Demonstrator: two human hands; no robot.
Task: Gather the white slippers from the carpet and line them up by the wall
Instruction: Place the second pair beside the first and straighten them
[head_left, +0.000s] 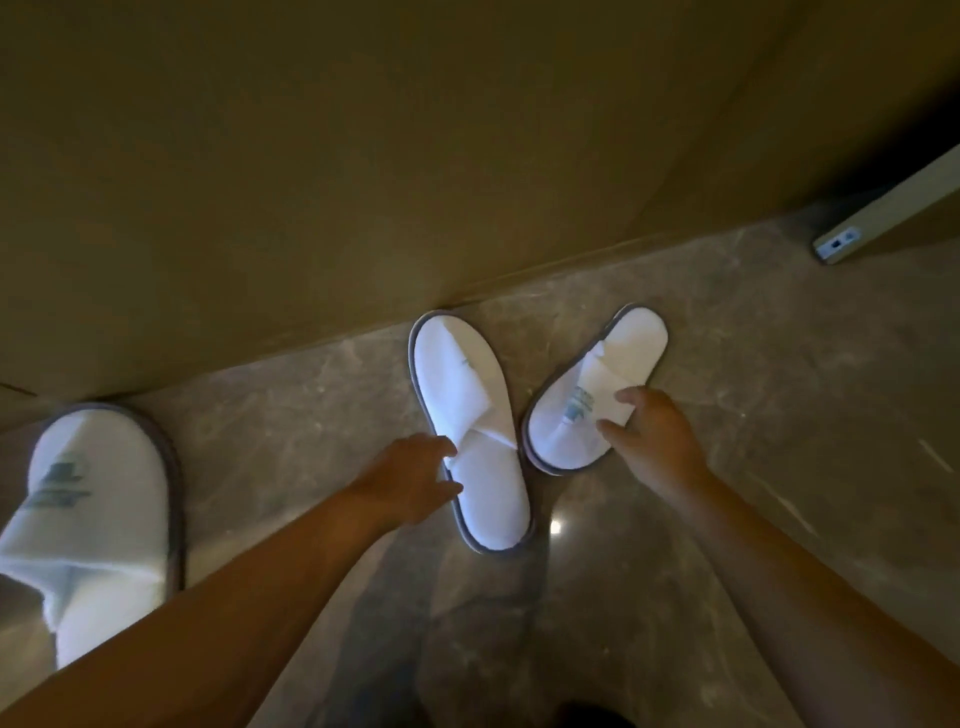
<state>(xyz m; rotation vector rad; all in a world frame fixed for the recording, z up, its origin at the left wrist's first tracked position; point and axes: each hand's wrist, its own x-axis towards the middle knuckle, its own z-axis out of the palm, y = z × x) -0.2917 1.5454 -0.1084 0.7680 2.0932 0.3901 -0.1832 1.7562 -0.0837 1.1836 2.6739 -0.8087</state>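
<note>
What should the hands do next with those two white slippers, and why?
Probably the right hand should swing the tilted white terry slipper with the grey trim straight, beside the middle white slipper that the left hand touches. The two splay apart in a V, heels nearly meeting, while the beige wall runs just behind.

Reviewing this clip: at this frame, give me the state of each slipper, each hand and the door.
Middle slipper: flat on the stone floor, toe end at the wall, sole down.
Right slipper: flat on the floor, angled, not parallel to the middle one.
Left slipper: on the floor by the wall, apart from the pair.
Left hand: open, fingertips at the middle slipper's edge.
Right hand: open, fingers on the right slipper.
Door: ajar, bottom corner visible.
</note>
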